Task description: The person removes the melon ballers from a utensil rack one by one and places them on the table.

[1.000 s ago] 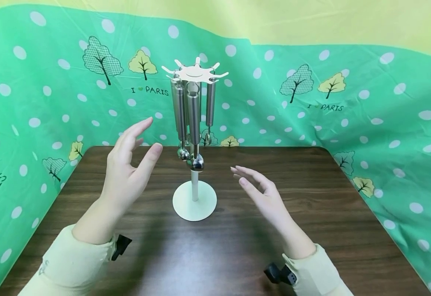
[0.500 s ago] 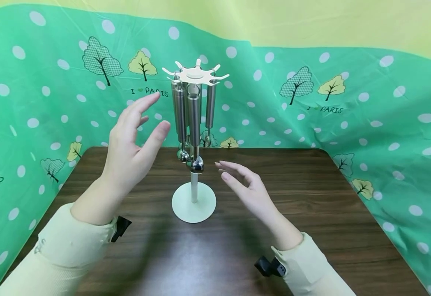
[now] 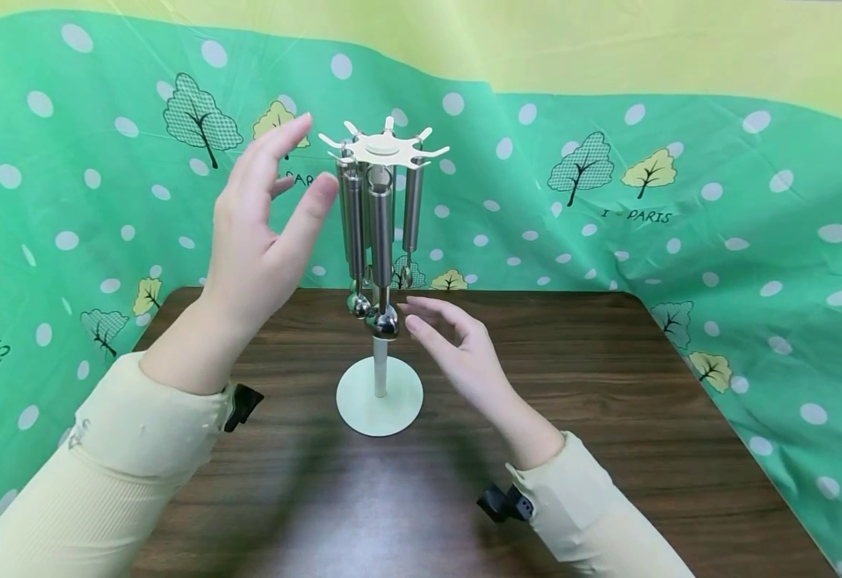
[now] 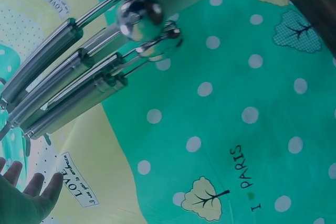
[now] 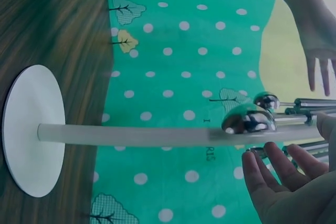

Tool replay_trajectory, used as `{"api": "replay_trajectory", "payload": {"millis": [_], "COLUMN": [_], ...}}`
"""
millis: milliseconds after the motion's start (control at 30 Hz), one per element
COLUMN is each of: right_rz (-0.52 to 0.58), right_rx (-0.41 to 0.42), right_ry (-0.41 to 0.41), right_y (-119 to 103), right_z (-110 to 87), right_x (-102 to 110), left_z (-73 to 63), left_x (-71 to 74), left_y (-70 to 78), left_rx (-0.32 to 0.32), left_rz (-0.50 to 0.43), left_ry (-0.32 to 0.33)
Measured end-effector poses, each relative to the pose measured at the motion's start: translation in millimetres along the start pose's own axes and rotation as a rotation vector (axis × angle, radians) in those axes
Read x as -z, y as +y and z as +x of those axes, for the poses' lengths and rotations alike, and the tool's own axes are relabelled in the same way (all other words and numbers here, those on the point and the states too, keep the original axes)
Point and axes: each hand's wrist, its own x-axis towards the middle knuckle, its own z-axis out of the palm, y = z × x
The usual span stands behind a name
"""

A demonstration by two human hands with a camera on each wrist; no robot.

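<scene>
- I see the white stand (image 3: 363, 401) upright on the wooden table (image 3: 623, 401), steel utensils (image 3: 380, 233) hanging from its top
- I have the left hand (image 3: 250, 237) near that top, fingers loosely extended, thumb apart, holding nothing
- My right hand (image 3: 464, 353) sits lower, relaxed and gripping nothing; I can't tell if it touches the utensils

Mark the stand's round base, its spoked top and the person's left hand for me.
Round base (image 3: 380, 414): head view, on its flat upper face.
Spoked top (image 3: 382, 146): head view, on its central hub.
Left hand (image 3: 254, 237): head view, on the middle of the hand.
</scene>
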Motion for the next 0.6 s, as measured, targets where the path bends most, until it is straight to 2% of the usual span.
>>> {"api": "replay_trajectory", "payload": {"millis": [200,300,467,600], "right_rz": [0.007,-0.017,-0.025,-0.018], "right_rx": [0.001,0.019,0.043,0.049], "right_ry": [0.047,0.068,0.091,0.093], "right_y": [-1.4,-1.2,-0.4,-1.1], "right_z": [9.9,13.8,17.1,18.6], "right_x": [-8.6,-11.6,-16.4,-20.7], "left_z": [11.3,15.8,21.3,24.0], "left_x": [-6.8,-9.3,-10.9,-11.2], "left_y": [1.0,0.6,3.0,4.0], "left_rx": [0.056,0.068,0.151,0.194], "left_rz": [-0.063,-0.067,-0.077,-0.096], "left_ry": [0.024,0.008,-0.039,-0.046]}}
